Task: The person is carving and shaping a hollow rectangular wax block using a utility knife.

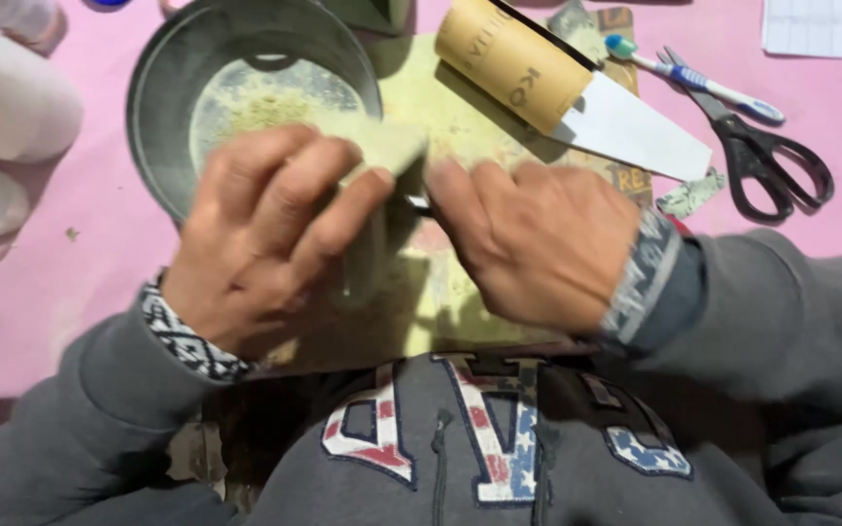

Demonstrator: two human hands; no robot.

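My left hand grips a pale greenish block, held over the near rim of a round grey metal pan. My right hand is closed around a small dark tool whose tip shows between the two hands, against the block's lower edge. Both hands are motion-blurred. Pale green powder covers the pan's bottom. Under the hands lies a yellowish dusty board.
A brown roll of sandpaper with a white sheet unrolled lies at the back. A toothbrush and black scissors rest on the pink table at right. White plastic objects stand at far left.
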